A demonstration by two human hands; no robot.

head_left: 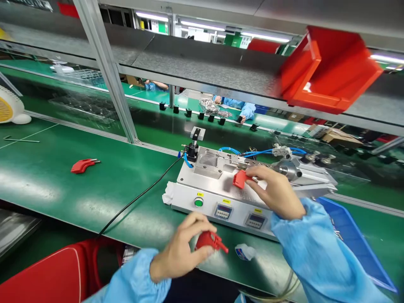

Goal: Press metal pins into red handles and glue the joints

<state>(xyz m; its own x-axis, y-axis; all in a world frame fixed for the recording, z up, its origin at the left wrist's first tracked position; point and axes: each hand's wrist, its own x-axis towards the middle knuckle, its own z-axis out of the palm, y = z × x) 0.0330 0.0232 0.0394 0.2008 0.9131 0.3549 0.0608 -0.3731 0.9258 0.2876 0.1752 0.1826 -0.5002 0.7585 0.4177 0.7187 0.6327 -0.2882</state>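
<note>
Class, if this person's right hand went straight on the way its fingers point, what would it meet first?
Beyond the red piece in the right hand, probably the metal block on the machine; depth is unclear, so it might pass above.

Tube lights (203, 25) glow brightly; the bench (126, 164) glares (in patches).

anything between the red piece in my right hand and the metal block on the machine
Nothing visible: only the metal top plate shows between the red plastic piece in the right hand and the metal block, left of it in the picture.
</note>
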